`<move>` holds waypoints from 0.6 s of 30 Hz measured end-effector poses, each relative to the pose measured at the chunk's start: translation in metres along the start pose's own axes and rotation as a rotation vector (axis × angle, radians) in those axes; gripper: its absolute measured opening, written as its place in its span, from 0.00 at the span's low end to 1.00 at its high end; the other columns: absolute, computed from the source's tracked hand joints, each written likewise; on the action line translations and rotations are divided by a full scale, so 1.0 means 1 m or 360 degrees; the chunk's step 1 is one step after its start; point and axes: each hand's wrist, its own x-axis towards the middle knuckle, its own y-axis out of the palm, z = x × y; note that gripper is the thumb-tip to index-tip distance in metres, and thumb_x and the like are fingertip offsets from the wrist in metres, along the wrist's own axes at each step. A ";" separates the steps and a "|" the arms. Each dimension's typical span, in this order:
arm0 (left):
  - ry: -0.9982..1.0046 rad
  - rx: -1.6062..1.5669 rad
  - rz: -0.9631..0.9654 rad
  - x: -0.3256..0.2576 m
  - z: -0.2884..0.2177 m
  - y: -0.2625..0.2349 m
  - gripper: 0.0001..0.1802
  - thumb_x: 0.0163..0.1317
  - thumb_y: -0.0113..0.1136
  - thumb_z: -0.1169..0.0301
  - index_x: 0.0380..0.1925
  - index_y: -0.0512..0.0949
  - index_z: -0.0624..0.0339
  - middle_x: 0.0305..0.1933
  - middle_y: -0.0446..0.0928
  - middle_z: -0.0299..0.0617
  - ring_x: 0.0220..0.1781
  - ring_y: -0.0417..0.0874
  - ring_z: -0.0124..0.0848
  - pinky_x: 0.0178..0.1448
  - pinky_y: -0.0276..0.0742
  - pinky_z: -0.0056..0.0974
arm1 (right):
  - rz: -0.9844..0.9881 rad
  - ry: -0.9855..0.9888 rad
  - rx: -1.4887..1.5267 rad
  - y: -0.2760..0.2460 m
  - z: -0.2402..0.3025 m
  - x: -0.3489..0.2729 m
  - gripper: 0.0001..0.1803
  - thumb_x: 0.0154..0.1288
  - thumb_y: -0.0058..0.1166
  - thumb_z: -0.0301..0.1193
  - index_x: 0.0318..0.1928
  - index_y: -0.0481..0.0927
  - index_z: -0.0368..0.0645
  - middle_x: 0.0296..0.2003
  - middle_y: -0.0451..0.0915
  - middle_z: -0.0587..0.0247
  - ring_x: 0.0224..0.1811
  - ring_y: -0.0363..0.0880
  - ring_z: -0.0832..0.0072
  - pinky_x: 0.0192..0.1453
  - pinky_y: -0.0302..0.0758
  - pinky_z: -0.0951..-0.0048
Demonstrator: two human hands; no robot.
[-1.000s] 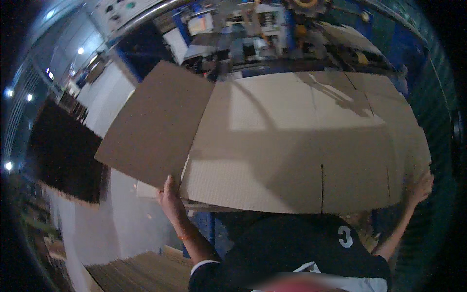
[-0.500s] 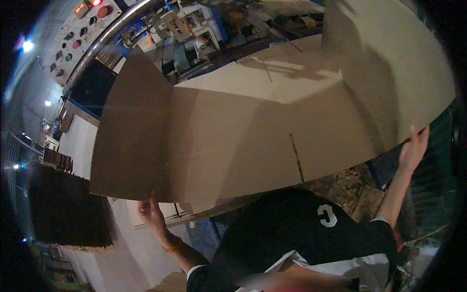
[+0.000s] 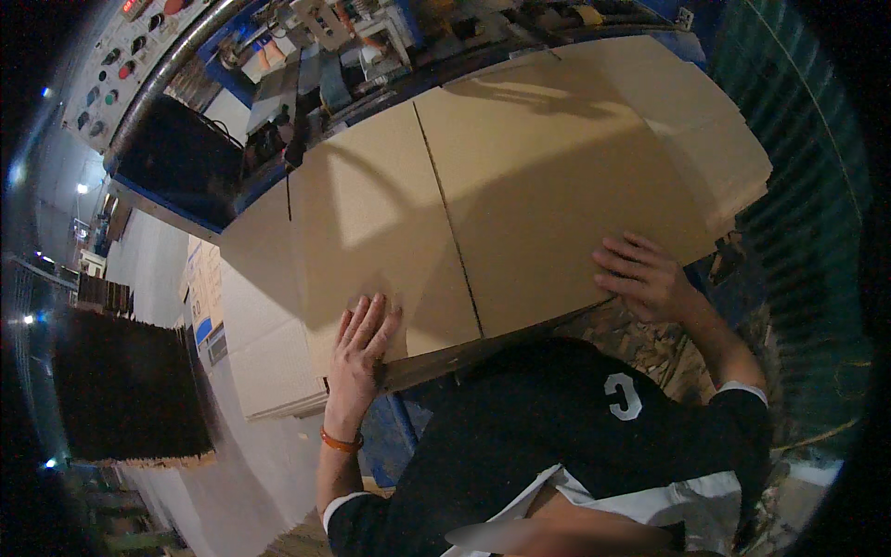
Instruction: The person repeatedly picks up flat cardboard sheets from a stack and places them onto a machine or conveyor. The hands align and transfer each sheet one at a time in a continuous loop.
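Note:
A large flat cardboard sheet [image 3: 548,186], brown with a dark slot line running across it, lies on top of a stack of similar cardboard [image 3: 269,362]. My left hand [image 3: 362,348] rests flat on it near the front edge, left of the slot line, fingers together and stretched out. Toward the right end of the front edge, my right hand [image 3: 645,278] lies on the sheet with its fingers slightly spread. Neither hand grips anything. An orange band [image 3: 341,440] circles my left wrist.
Beyond the sheet stands a machine [image 3: 357,56] with rollers. A control panel [image 3: 121,74] with buttons and a metal rail [image 3: 176,70] are at upper left. A dark stack of sheets [image 3: 130,385] stands at left. Green corrugated sheeting [image 3: 798,186] borders the right; scraps litter the floor.
The sheet, held up by its two ends with side panels raised, now lies flat. Both hands have let go of its edges and moved inward onto its top.

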 end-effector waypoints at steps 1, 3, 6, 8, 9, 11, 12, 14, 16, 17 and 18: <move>-0.0024 -0.0036 -0.0045 -0.001 -0.001 0.001 0.33 0.49 0.52 0.78 0.59 0.69 0.45 0.65 0.64 0.42 0.67 0.62 0.43 0.70 0.55 0.48 | -0.0004 -0.0015 0.0032 0.001 -0.001 0.001 0.30 0.46 0.57 0.28 0.55 0.74 0.52 0.60 0.68 0.63 0.64 0.64 0.60 0.67 0.58 0.53; -0.0047 -0.0039 -0.0011 -0.002 -0.002 0.002 0.32 0.49 0.52 0.78 0.59 0.69 0.46 0.65 0.64 0.43 0.67 0.62 0.43 0.69 0.56 0.48 | 0.0029 0.0028 0.0078 0.002 -0.003 0.002 0.28 0.48 0.56 0.28 0.55 0.73 0.53 0.61 0.67 0.63 0.64 0.63 0.60 0.67 0.58 0.53; -0.0044 -0.0024 -0.0021 -0.002 -0.001 0.005 0.32 0.50 0.52 0.77 0.59 0.68 0.47 0.65 0.64 0.43 0.67 0.62 0.43 0.69 0.56 0.48 | 0.0144 0.0059 0.0090 0.000 -0.008 0.003 0.27 0.51 0.55 0.30 0.56 0.73 0.53 0.62 0.66 0.62 0.65 0.62 0.60 0.68 0.57 0.53; -0.0045 0.0008 -0.0009 0.001 0.001 0.006 0.31 0.51 0.51 0.76 0.59 0.68 0.48 0.65 0.64 0.43 0.67 0.62 0.44 0.69 0.56 0.48 | 0.0188 0.0043 0.0156 -0.004 -0.013 0.007 0.26 0.54 0.56 0.35 0.56 0.72 0.53 0.62 0.66 0.62 0.66 0.60 0.60 0.68 0.55 0.53; -0.0050 0.0029 -0.0006 0.002 0.001 0.007 0.31 0.52 0.51 0.75 0.59 0.68 0.48 0.65 0.64 0.43 0.67 0.63 0.44 0.69 0.56 0.48 | 0.0201 0.0018 0.0158 -0.006 -0.015 0.010 0.26 0.55 0.56 0.37 0.57 0.72 0.53 0.62 0.66 0.62 0.66 0.59 0.60 0.69 0.54 0.53; -0.0037 0.0001 -0.0060 0.007 0.002 0.009 0.29 0.54 0.49 0.73 0.60 0.68 0.49 0.65 0.63 0.44 0.68 0.62 0.44 0.69 0.54 0.48 | 0.0375 0.0130 0.0370 -0.009 -0.023 0.020 0.28 0.55 0.56 0.42 0.58 0.71 0.53 0.63 0.63 0.61 0.68 0.56 0.60 0.69 0.52 0.53; -0.0039 -0.0001 -0.0073 0.009 0.003 0.009 0.28 0.55 0.48 0.72 0.60 0.68 0.49 0.66 0.63 0.44 0.68 0.61 0.44 0.70 0.54 0.49 | 0.0446 0.0177 0.0454 -0.009 -0.028 0.025 0.29 0.55 0.57 0.44 0.58 0.71 0.53 0.64 0.62 0.61 0.68 0.55 0.60 0.70 0.52 0.54; -0.0037 -0.0068 -0.0099 0.012 0.004 0.008 0.28 0.56 0.46 0.72 0.60 0.68 0.50 0.66 0.62 0.44 0.69 0.60 0.44 0.70 0.52 0.49 | 0.0508 0.0174 0.0391 -0.008 -0.039 0.034 0.34 0.54 0.56 0.51 0.60 0.68 0.53 0.65 0.59 0.60 0.69 0.52 0.58 0.70 0.50 0.52; -0.0056 -0.0103 -0.0101 0.014 0.004 0.005 0.26 0.58 0.44 0.71 0.60 0.68 0.50 0.67 0.61 0.44 0.69 0.59 0.44 0.70 0.51 0.49 | 0.0576 0.0149 0.0210 -0.007 -0.050 0.039 0.39 0.52 0.55 0.56 0.62 0.66 0.53 0.66 0.57 0.59 0.69 0.50 0.56 0.70 0.50 0.51; -0.0070 -0.0118 -0.0103 0.015 0.004 0.004 0.26 0.59 0.43 0.71 0.60 0.68 0.50 0.67 0.61 0.43 0.69 0.59 0.43 0.70 0.52 0.49 | 0.0621 0.0130 0.0054 -0.007 -0.054 0.038 0.41 0.50 0.55 0.58 0.63 0.64 0.54 0.66 0.56 0.59 0.69 0.50 0.55 0.69 0.49 0.50; -0.0028 -0.0163 -0.0174 0.018 0.005 0.003 0.25 0.60 0.43 0.71 0.60 0.68 0.49 0.67 0.61 0.43 0.70 0.59 0.43 0.70 0.52 0.49 | 0.0669 0.0099 -0.0091 -0.008 -0.061 0.039 0.44 0.49 0.55 0.60 0.64 0.63 0.54 0.67 0.56 0.58 0.69 0.50 0.54 0.69 0.49 0.49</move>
